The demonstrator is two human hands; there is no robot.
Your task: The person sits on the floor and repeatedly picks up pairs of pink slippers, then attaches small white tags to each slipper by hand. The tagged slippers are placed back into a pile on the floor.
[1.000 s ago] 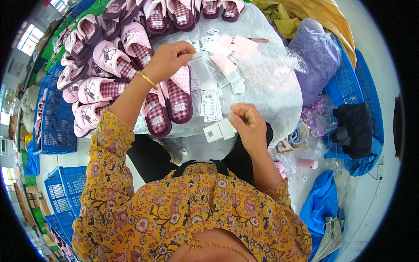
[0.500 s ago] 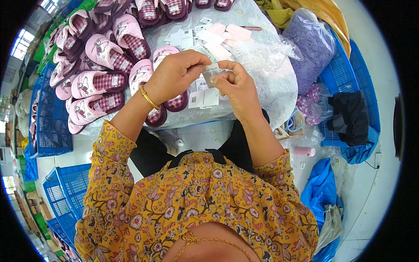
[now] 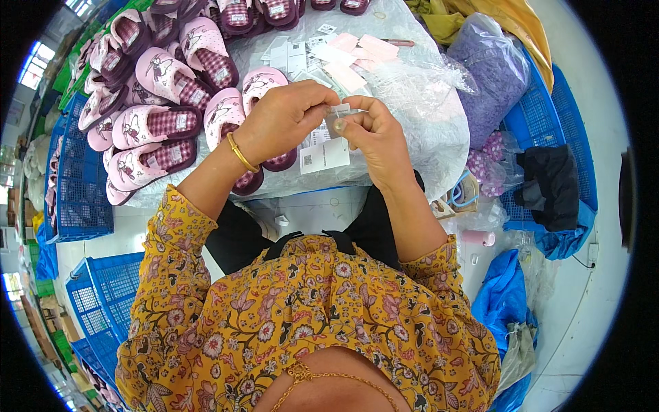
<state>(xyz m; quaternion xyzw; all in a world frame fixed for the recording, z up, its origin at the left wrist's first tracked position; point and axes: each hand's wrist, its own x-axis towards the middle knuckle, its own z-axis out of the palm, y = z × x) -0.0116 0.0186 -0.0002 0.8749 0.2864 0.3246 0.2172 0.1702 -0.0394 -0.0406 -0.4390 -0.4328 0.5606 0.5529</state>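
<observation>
Above the near edge of the table, my left hand [image 3: 287, 118] and my right hand [image 3: 373, 130] meet at a small bunch of white paper tags [image 3: 324, 156]. Both hands are closed, thumb against forefinger, at the tags' upper end. The lowest tag, with a square code on it, hangs between the hands. A greyish, see-through piece shows between the fingertips; its exact kind is too small to tell. Beneath my left wrist lies a pair of pink slippers [image 3: 223, 113] with plum checked insoles, partly hidden by my hand and forearm.
Many more pink slippers [image 3: 156, 123] crowd the table's left side. Loose white and pink tags [image 3: 347, 51] lie beyond my hands, near a thin reddish tool [image 3: 398, 42]. Blue crates [image 3: 84, 172] flank the table, and a purple-filled plastic bag [image 3: 484, 75] stands at right.
My hands have stayed together with only a slight shift. The hanging tags have swung a little right and now overlap more closely, showing mainly one card.
</observation>
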